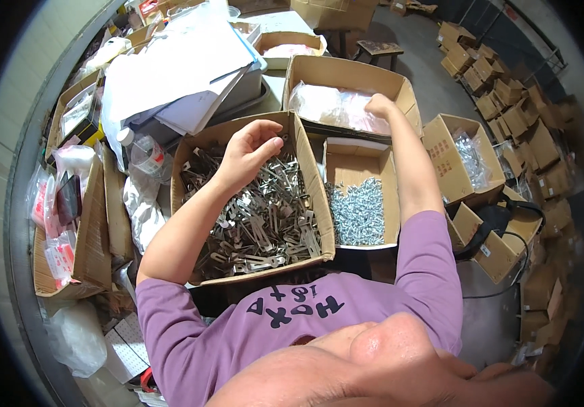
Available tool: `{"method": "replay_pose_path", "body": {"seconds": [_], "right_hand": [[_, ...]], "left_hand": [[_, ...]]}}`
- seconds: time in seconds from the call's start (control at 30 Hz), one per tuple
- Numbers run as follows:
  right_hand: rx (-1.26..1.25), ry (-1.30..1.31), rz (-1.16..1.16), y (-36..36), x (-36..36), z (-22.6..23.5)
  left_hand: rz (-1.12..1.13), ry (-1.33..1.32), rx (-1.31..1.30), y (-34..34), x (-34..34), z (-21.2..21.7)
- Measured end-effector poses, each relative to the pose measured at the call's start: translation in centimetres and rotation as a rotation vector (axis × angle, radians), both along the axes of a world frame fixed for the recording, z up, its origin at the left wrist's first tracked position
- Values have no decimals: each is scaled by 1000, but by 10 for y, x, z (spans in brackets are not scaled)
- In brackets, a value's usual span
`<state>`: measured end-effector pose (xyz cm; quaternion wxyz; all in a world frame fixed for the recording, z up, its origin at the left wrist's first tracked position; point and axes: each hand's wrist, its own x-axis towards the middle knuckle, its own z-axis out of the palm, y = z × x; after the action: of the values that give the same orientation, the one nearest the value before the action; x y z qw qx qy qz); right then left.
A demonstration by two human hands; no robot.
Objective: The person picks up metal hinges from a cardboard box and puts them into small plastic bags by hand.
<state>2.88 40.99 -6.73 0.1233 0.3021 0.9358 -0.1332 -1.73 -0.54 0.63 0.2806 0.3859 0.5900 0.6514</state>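
Observation:
My left hand (254,150) hovers over the far part of a cardboard box (329,227) filled with flat slotted metal brackets (258,227). Its fingers are loosely curled, the thumb stands apart from them, and nothing shows in between. Stretched out to the far right, my right hand (378,106) reaches into another cardboard box (400,80) holding clear plastic bags (336,105). The fingers there are bent down against the bags, and their tips are hidden. Between my arms, a shallow carton (350,161) contains a heap of small silver screws (357,214) in its near part.
Papers (170,68) cover a grey bin at the far left, beside a clear plastic bottle (147,154). A carton of bagged items (71,261) stands left. On the right are an open box with bagged metal parts (469,159), a black strap (476,237) and stacked cartons (536,129).

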Motion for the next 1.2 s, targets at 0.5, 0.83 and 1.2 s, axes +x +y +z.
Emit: {"method": "replay_pose_path", "body": {"seconds": [0.5,0.83,1.2], "right_hand": [[-135,1164,87,-121,52,81],[-902,963,381,-245,65,97],[-1155,961,204,-250,64,84]], "left_hand": [[81,204,-45,6,1,-16],[-16,529,23,4,16,3],[108,12,158,-1,12,7]]}}
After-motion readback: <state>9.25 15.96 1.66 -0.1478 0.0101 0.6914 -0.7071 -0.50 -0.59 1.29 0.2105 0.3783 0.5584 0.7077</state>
